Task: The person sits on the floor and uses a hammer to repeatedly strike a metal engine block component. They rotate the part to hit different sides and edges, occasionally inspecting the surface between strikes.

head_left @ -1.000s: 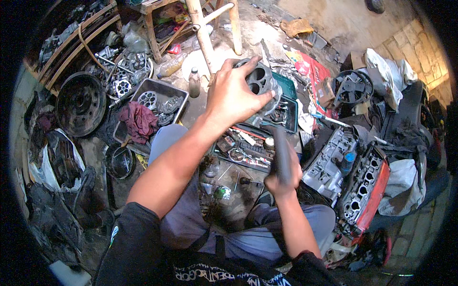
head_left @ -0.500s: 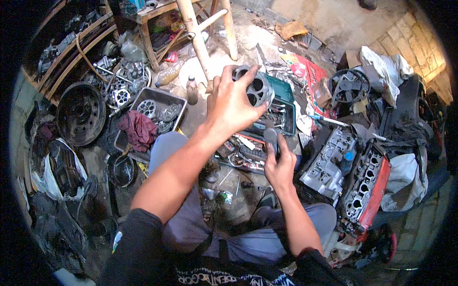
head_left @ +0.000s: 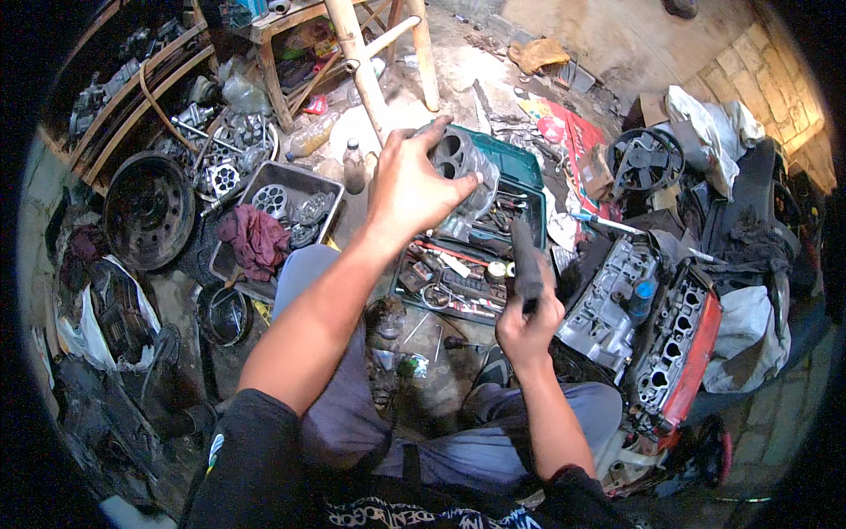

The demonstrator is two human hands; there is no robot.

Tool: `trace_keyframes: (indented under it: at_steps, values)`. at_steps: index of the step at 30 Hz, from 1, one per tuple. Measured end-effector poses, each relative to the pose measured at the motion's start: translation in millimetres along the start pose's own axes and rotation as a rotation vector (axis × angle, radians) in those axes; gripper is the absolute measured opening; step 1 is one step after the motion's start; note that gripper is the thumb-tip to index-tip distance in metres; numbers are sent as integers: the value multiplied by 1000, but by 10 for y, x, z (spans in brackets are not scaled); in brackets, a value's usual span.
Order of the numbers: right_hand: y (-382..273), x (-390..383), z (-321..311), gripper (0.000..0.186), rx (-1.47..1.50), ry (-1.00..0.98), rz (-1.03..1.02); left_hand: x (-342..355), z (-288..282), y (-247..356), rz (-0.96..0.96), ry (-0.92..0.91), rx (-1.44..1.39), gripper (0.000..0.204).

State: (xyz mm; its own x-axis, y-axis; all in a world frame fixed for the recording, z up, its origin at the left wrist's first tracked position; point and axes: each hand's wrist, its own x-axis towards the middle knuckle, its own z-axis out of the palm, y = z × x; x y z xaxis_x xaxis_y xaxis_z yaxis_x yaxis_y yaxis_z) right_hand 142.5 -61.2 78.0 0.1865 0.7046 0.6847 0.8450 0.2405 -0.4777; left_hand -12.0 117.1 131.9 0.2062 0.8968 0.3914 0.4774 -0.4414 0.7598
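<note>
Raised in front of me, my left hand (head_left: 414, 176) is closed around the rim of a grey metal cylinder block (head_left: 479, 181), a round part with several wide bores. My right hand (head_left: 530, 324) wraps round a dark elongated tool (head_left: 526, 257) pointing up and away from me; motion blur hides its kind. The tool is to the right of the cylinder block, apart from it. Beneath both hands lies an open green toolbox (head_left: 520, 167) holding several hand tools.
To my left stands a grey bin (head_left: 330, 212) with metal discs and a maroon rag (head_left: 254, 240), beside a steel wheel (head_left: 150, 212). An engine cylinder head (head_left: 604, 304) and a red-edged one (head_left: 674, 353) lie to my right. Wooden legs (head_left: 361, 66) rise ahead.
The cylinder block has turned in my left hand, its bores now facing more upward. My right hand has shifted slightly right, and its tool has swung to lie more upright and away from the block.
</note>
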Motion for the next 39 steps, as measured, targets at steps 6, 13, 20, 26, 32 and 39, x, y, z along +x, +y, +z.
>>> trace_keyframes:
  at_steps: [6,13,20,26,32,39]
  values:
    - [22,-78,8,58,19,-96,2,-47,33,73,40,-31,-47,86]
    - [-68,-67,101,50,98,23,-83,-4,-7,31,6,-34,-35,85]
    - [117,64,158,38,-98,-204,508,-79,18,118,70,18,98,84]
    - [298,199,-194,51,-57,108,229,156,-95,-156,-258,-146,-641,71]
    - [272,404,-385,34,62,311,252,184,-134,-182,-371,-194,-950,78]
    - [338,576,-369,34,259,573,538,169,-70,4,-496,-270,-1058,67]
